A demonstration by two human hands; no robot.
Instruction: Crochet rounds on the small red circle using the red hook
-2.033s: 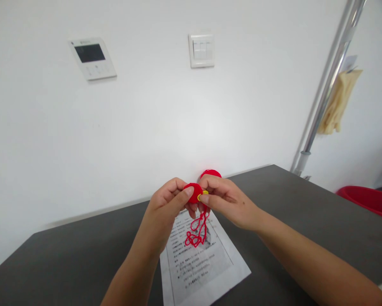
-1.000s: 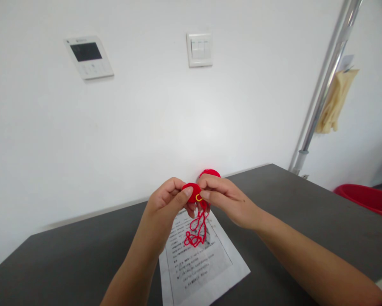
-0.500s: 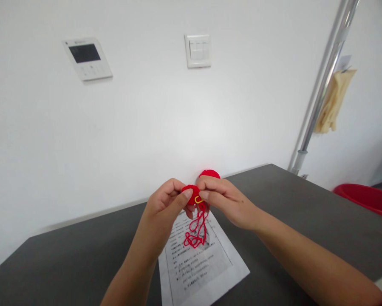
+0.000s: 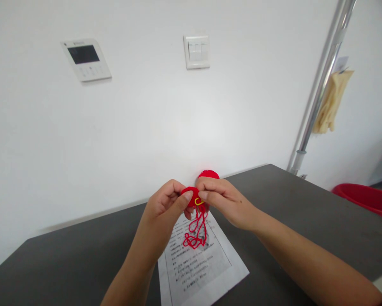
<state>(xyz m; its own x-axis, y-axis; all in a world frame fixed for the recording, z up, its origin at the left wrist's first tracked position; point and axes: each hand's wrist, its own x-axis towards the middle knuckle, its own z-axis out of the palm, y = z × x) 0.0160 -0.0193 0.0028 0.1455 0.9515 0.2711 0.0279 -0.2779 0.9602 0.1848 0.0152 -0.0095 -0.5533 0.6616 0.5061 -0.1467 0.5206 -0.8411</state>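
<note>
Between my two hands is a small red crocheted piece (image 4: 189,196). My left hand (image 4: 168,204) pinches its left side, thumb in front and fingers behind. A thin yellow stitch marker (image 4: 197,201), shaped like a small pin, lies at the right edge of the piece. Its right end meets the fingertips of my right hand (image 4: 225,199), which are closed on it; the exact grip is partly hidden. Loose red yarn (image 4: 193,242) dangles below in tangled loops, over a printed sheet (image 4: 206,276). Behind my right hand a red ball of yarn (image 4: 209,174) shows only its top.
The dark grey table (image 4: 82,250) stands against a white wall carrying an intercom panel (image 4: 87,59) and a switch plate (image 4: 197,52). To the right are a metal pole (image 4: 321,89), hanging pale yellow gloves (image 4: 332,102) and a red basin (image 4: 363,197).
Both hands stay nearly in place around the red piece. The yellow marker is tilted slightly differently and more of its open curve shows. The whole view has shifted a little.
</note>
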